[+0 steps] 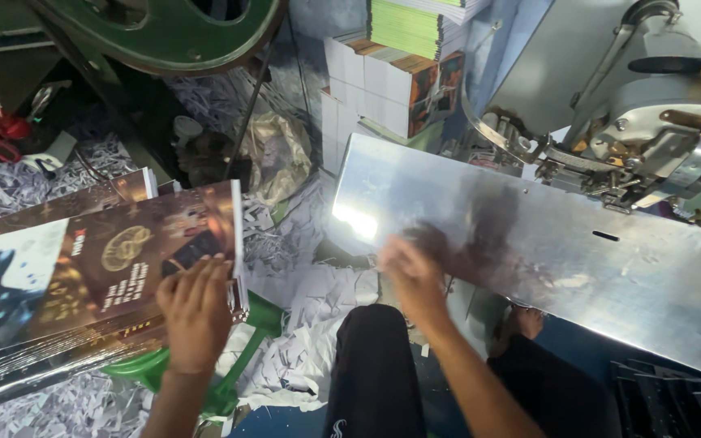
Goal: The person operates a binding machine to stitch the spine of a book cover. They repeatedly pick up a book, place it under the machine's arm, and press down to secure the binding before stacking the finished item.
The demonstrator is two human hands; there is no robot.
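**A:** Glossy brown covers, that's what grabs the eye on the left. There's a stack of booklets (83,292) lying slanted on a green plastic stool (204,373), and the left hand (196,312) is planted on the stack's near right corner.

**B:** Is it actually gripping one or just resting?

**A:** More resting. Fingers spread flat and pointing up over the top cover, thumb side toward the stack's edge. The grip is wide, nothing pinched as far as I can see. Paper shreds (302,324) are piled everywhere around the stool and across the floor.

**B:** And the other hand?

**A:** The right hand (411,272) is further over, at the near left edge of the shiny metal surface (594,268) of the machine. It's motion-blurred, so I honestly can't tell how far open that grip is or whether it's holding anything. It's either touching the metal's edge or just above it.

**B:** What's past that?

**A:** The stitching head (651,138) of the machine sits at the far right above the plate. Behind, up top in the middle, there are stacked booklets (391,85) with white edges, well apart from both hands. Black trousers (375,373) show at the bottom.
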